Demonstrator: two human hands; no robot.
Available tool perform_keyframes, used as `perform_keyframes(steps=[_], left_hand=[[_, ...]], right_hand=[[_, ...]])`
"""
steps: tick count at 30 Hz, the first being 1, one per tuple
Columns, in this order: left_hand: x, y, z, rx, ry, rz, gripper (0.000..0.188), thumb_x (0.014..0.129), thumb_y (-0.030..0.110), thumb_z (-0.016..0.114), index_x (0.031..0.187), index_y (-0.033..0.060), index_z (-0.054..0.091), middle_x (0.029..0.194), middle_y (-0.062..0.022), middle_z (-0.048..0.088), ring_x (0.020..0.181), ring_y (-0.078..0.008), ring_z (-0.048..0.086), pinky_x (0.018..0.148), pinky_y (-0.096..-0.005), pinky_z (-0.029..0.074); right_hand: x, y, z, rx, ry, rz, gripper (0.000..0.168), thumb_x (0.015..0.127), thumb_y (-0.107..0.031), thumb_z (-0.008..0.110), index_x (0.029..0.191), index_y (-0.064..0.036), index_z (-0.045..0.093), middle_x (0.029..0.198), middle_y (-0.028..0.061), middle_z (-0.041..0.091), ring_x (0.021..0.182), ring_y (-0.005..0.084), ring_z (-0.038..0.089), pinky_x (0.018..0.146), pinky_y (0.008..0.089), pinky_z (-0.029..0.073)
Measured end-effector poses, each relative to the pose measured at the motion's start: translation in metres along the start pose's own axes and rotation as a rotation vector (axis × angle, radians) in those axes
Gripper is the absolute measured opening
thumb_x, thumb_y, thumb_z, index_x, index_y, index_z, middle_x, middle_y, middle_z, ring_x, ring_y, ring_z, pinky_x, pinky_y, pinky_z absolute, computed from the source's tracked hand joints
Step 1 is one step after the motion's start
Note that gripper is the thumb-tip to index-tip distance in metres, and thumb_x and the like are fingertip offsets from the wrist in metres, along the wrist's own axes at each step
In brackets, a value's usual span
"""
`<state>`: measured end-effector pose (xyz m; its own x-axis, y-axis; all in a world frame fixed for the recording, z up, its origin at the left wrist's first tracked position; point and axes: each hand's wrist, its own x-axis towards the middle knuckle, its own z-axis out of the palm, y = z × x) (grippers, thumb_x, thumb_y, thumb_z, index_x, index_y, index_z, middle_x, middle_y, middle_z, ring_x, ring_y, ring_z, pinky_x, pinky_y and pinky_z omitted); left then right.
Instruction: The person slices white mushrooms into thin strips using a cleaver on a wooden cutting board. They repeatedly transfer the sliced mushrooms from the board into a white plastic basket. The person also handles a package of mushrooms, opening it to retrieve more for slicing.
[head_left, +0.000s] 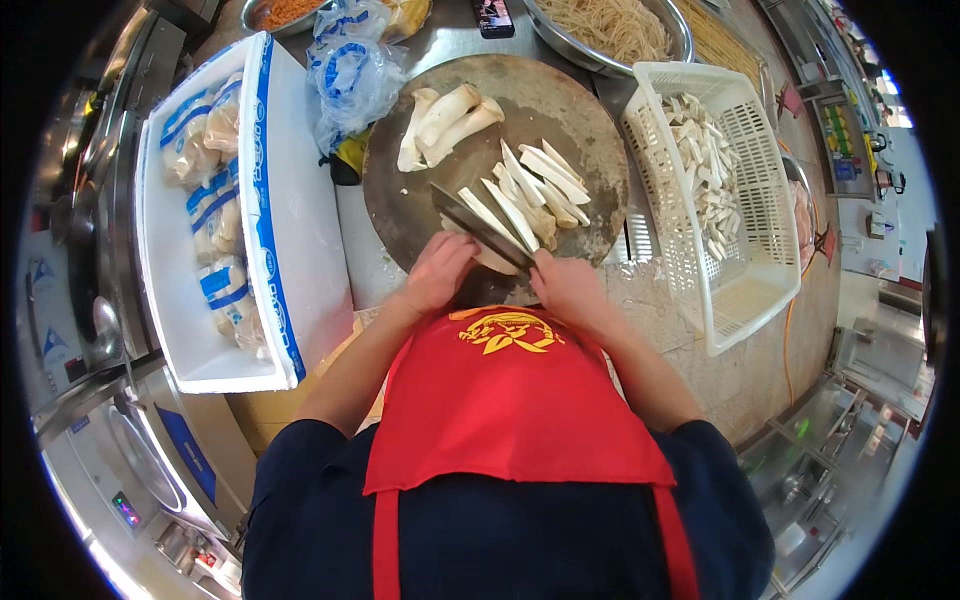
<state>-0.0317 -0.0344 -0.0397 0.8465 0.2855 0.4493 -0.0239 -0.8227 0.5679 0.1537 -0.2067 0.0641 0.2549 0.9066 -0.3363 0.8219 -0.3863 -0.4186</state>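
Note:
My right hand (564, 285) is closed around the handle end of a cleaver-like kitchen knife (480, 229), whose blade slants up and left over a round wooden chopping block (600, 150). My left hand (444, 271) presses with bent fingers on a pale king oyster mushroom piece (495, 259) beside the blade, partly hidden by it. Long mushroom slices (512, 214) lie just beyond the knife, with more slices (553, 174) to their upper right. Several whole king oyster mushrooms (450, 120) rest at the block's upper left.
On the left stands a white foam box (315, 225) with bagged mushrooms (217, 210). At right, a white plastic basket (765, 150) holds cut pieces (705, 172). Beyond the block are plastic bags (349, 82), a phone (493, 19) and a metal bowl (679, 45) of pale strands.

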Motion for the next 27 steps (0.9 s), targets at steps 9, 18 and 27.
perform_keyframes(steps=[9, 18, 27], left_hand=[[0.001, 0.0, 0.003, -0.005, -0.005, -0.022, 0.028, 0.08, 0.004, 0.077, 0.106, 0.0052, 0.066, 0.11, -0.0118, 0.065, 0.105, -0.0339, 0.061, 0.091, -0.041, 0.053], [0.015, 0.008, -0.001, -0.047, -0.073, -0.089, 0.038, 0.081, 0.007, 0.079, 0.116, 0.0088, 0.065, 0.124, -0.0122, 0.058, 0.115, -0.0351, 0.056, 0.097, -0.0427, 0.05], [0.126, 0.012, -0.027, 0.315, -0.581, 0.021, 0.134, 0.052, 0.042, 0.097, 0.163, 0.0288, 0.025, 0.169, -0.0244, 0.008, 0.157, -0.0416, 0.011, 0.125, -0.0623, 0.011]], right_hand=[[0.006, 0.007, 0.015, 0.182, -0.07, 0.082, 0.026, 0.098, -0.023, 0.056, 0.101, 0.002, 0.058, 0.084, 0.0291, 0.069, 0.083, 0.0458, 0.069, 0.076, 0.0547, 0.055], [0.0, 0.099, -0.012, 1.473, -0.021, 0.514, 0.014, 0.099, -0.018, 0.066, 0.098, -0.006, 0.057, 0.065, 0.0001, 0.054, 0.046, 0.0099, 0.049, 0.04, 0.027, 0.042], [-0.028, 0.128, -0.052, 0.852, 0.396, 0.535, 0.02, 0.1, -0.019, 0.063, 0.097, 0.0, 0.059, 0.066, 0.0053, 0.056, 0.045, 0.0112, 0.052, 0.041, 0.0307, 0.043]])
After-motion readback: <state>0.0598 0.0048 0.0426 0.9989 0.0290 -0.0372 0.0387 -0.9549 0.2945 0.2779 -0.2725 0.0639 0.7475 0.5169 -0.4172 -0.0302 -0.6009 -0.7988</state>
